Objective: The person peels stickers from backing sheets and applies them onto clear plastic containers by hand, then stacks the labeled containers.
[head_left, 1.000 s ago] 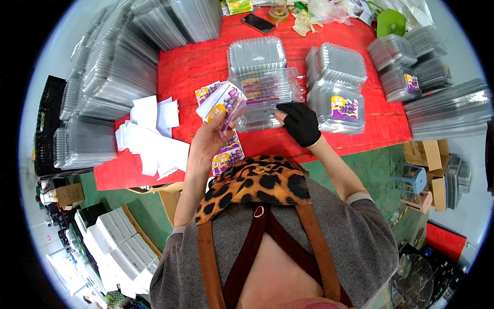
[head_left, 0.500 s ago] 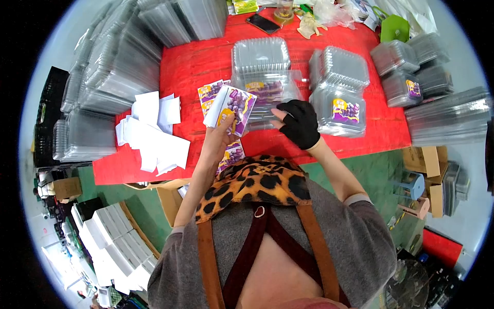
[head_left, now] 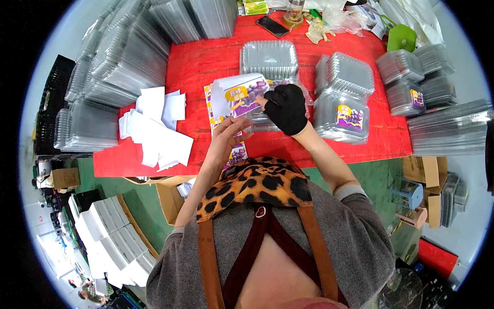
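Observation:
A grape-printed label (head_left: 243,97), purple, yellow and white, curls up over the table with its white side turned at the left. My right hand (head_left: 285,109), in a black fingerless glove, pinches its right edge between thumb and finger. Just below the label is my bare left hand (head_left: 230,135), its fingers loosely bent and apart; nothing shows in them. More grape labels (head_left: 236,154) lie under and beside it. Behind my right hand, a clear plastic clamshell box (head_left: 265,121) is partly hidden. A stack of clear boxes (head_left: 268,57) stands beyond.
On the right are stacked clear boxes (head_left: 343,77), one bearing a grape label (head_left: 350,117). White paper pieces (head_left: 159,136) lie at left, below tall stacks of clear lids (head_left: 128,56). A phone (head_left: 272,26), a jar (head_left: 294,13) and a glove (head_left: 319,32) lie at the back.
The label has risen from my left hand's grip and is now pinched by my right hand, which moved left and up. My left hand's fingers have loosened below it.

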A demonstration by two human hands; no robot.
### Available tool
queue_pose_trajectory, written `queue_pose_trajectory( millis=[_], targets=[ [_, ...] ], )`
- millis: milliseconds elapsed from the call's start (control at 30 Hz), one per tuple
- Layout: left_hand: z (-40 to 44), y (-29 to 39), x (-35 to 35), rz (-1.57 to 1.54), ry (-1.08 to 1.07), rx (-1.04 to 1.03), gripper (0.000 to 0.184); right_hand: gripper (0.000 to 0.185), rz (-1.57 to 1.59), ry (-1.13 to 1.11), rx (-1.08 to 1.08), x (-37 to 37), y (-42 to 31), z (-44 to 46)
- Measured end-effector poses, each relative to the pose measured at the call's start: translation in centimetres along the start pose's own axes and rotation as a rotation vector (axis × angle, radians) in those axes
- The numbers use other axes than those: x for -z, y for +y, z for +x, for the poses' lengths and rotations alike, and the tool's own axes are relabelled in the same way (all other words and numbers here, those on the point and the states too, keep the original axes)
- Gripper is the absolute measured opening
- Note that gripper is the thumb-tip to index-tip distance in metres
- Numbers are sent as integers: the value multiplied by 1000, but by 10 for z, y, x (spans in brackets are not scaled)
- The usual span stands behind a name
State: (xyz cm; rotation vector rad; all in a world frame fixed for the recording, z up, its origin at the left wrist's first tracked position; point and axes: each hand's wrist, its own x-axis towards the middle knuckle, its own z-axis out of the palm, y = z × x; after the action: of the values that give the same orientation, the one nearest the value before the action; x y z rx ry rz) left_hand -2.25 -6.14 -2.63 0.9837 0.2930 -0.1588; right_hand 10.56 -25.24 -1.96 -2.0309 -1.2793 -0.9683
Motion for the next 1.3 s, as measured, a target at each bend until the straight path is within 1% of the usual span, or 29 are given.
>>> queue_pose_trajectory(
  millis=[33, 67, 167, 267, 367, 467, 567, 600, 700, 733, 867, 1067, 1300],
  targets=[
    [2, -2, 2, 3, 12, -11, 26, 32, -11, 11, -13, 1, 2, 2],
    [3, -4, 2, 8, 23, -21, 24, 31, -29, 29, 33, 4, 3, 3],
    [1, 4, -8, -75, 46, -3, 19, 30, 16, -92, -56, 2, 6, -11],
    [2, -2, -4, -25, 43, -41, 15, 29, 0, -82, 15, 6, 4, -13],
    [4, -7, 1, -11, 60, -52, 12, 29, 16, -102, -13, 12, -1, -9],
    [4, -5, -4, 100, 134, -36, 10, 30, 171, -148, -62, 16, -5, -3],
    [7, -14, 0, 105, 129, -68, 11, 28, 334, -128, -60, 22, -17, 8],
    [7, -15, 0, 136, 123, -83, 11, 24, 338, -144, -62, 19, -19, 6],
    [8, -17, 0, 221, 108, -122, 11, 22, 322, -208, -49, 14, -26, 5],
    [8, -17, 0, 243, 105, -130, 11, 18, 314, -219, -57, 10, -27, 4],
    [4, -14, -8, 294, 120, -173, 14, 13, 215, -239, -27, 5, -30, 4],
    [8, -18, -6, 317, 77, -275, 14, 14, 186, -249, -56, 2, -36, 4],
    [14, -22, -2, 471, 123, -341, 11, 16, 143, -286, -123, -5, -41, 9]
  ],
)
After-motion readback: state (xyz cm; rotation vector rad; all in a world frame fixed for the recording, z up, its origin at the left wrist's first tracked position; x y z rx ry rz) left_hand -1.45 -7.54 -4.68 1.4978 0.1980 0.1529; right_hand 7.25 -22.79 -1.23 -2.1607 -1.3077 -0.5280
